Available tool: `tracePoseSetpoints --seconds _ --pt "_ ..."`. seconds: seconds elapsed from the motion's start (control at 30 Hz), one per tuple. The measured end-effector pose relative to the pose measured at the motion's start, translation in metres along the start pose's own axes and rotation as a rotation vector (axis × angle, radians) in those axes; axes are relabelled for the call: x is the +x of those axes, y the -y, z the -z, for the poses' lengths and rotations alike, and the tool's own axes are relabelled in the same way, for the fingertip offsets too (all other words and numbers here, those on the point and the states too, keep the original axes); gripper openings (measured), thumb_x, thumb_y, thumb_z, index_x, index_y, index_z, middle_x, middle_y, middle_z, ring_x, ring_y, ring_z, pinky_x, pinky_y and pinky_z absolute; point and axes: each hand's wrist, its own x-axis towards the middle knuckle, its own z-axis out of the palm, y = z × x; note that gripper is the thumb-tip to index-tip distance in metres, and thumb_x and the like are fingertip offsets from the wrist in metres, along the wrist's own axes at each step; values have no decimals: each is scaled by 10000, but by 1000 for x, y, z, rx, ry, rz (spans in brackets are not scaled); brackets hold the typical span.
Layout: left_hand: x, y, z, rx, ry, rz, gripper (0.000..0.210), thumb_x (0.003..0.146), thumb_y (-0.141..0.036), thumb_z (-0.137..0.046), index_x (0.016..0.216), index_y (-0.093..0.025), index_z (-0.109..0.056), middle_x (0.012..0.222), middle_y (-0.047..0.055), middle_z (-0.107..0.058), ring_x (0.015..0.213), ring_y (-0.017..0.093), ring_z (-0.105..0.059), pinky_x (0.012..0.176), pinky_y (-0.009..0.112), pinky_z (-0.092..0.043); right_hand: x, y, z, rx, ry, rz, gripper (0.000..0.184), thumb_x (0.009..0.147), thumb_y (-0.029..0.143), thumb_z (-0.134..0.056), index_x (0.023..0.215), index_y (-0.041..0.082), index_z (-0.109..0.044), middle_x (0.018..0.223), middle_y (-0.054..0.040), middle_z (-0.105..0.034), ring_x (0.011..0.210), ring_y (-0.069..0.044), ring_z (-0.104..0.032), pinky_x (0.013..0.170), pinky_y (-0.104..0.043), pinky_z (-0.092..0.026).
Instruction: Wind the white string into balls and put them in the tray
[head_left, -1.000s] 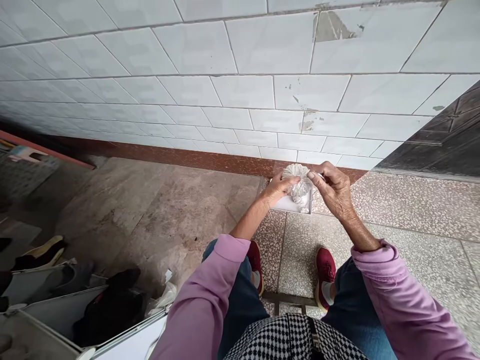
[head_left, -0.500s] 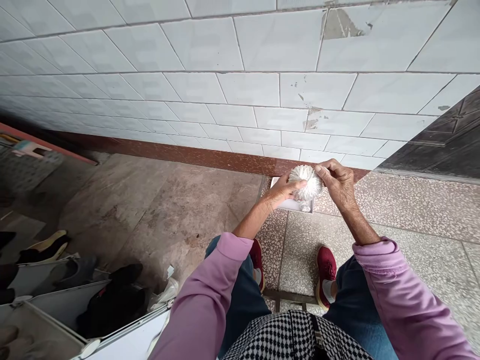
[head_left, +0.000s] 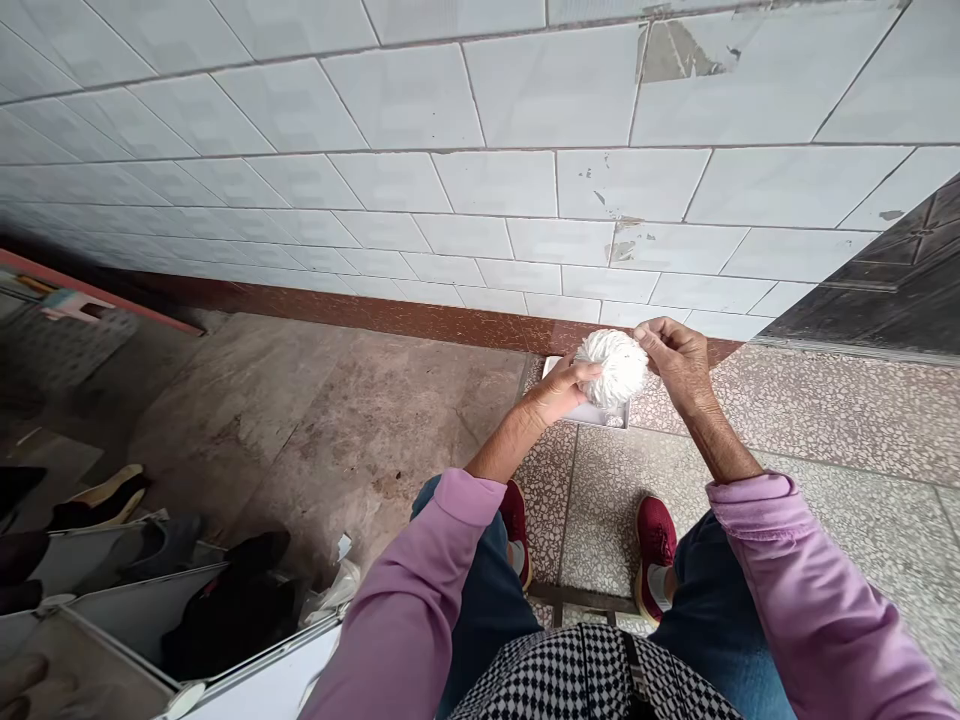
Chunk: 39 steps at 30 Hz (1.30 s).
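Observation:
A round white ball (head_left: 615, 368), ridged with swirling petal-like folds, is held up over a shallow white tray (head_left: 616, 416) on the floor. My left hand (head_left: 561, 388) grips it from the left, thumb lying across its near face and fingers partly hidden behind it. On the other side, my right hand (head_left: 675, 358) is closed in a pinch, thumb and forefinger together at the ball's upper right edge. Whatever small part lies between those fingertips is too small to make out. The ball covers most of the tray.
A white tiled wall (head_left: 495, 180) with a brown skirting (head_left: 420, 322) stands just beyond my hands. At lower left is a shoe rack (head_left: 255, 680) with dark shoes. My red shoes (head_left: 655, 535) flank a low bar, and a dark door (head_left: 892, 275) stands right.
The ball's face looks different: loose radiating strands before, swirled ridges now. My left thumb has shifted slightly left on it. My right hand stays pinched at the edge.

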Motion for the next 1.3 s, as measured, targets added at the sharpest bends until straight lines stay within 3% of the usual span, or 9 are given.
tracePoseSetpoints --seconds 0.13,0.33,0.53,0.67,0.8,0.9,1.03,1.2,1.3 --pt "-4 1 -2 -110 69 60 774 572 -614 -1042 1180 -204 -795 1268 162 -835 1377 401 -703 1177 539 -566 3 -8 3 -96 -35 35 382 854 560 -870 776 239 -679 625 49 -500 562 -115 -381 525 -279 -359" --pt "5 2 -7 -293 -103 -54 760 608 -613 -1020 1197 -212 -752 1329 151 -815 1472 406 -648 1187 537 -570 2 -31 -13 -318 -23 77 233 884 428 -619 744 242 -600 690 -10 -621 676 -186 -546 668 -332 -431" --pt "12 -5 -7 -217 -323 -245 712 580 -564 -1030 1124 -218 -728 1204 89 -806 1293 309 -724 1035 402 -598 -12 -40 -28 -621 217 -5 233 927 296 -548 699 254 -535 646 -36 -602 642 -205 -546 683 -353 -386" --pt "13 -7 0 -83 -434 -313 666 593 -509 -1008 1107 -238 -682 1058 29 -763 1007 216 -731 852 332 -590 -26 -24 -29 -553 452 41 263 1049 353 -537 882 224 -695 693 -27 -638 661 -203 -580 706 -342 -425" --pt "14 -8 12 147 -489 -364 705 583 -464 -1008 1160 -238 -670 1136 51 -763 1059 232 -725 918 349 -588 -31 -2 -22 -447 497 115 378 1096 489 -577 856 220 -690 742 -18 -650 685 -185 -572 700 -330 -424" --pt "14 -9 19 297 -465 -354 808 535 -420 -1029 1236 -222 -679 1219 83 -772 1173 287 -723 1023 403 -580 -26 9 -13 -391 428 135 465 1085 594 -632 803 225 -663 699 6 -593 655 -167 -527 671 -327 -401" --pt "12 -10 21 406 -313 -220 848 547 -403 -1030 1305 -200 -709 1252 104 -788 1204 320 -726 1063 444 -579 -16 11 -1 -372 325 143 562 1052 689 -680 735 227 -634 668 20 -539 629 -150 -458 637 -330 -367" --pt "6 -11 15 232 -150 -26 796 599 -441 -1021 1308 -219 -734 1223 95 -803 1110 278 -754 952 394 -607 -9 7 5 -322 256 141 634 1006 789 -709 717 237 -597 655 34 -481 624 -144 -392 615 -328 -344" --pt "8 -6 11 83 -154 21 821 574 -460 -1056 1291 -240 -722 1212 84 -800 1069 253 -761 925 388 -617 -9 7 3 -291 234 123 665 995 836 -696 717 250 -549 651 40 -441 623 -146 -366 607 -329 -338"
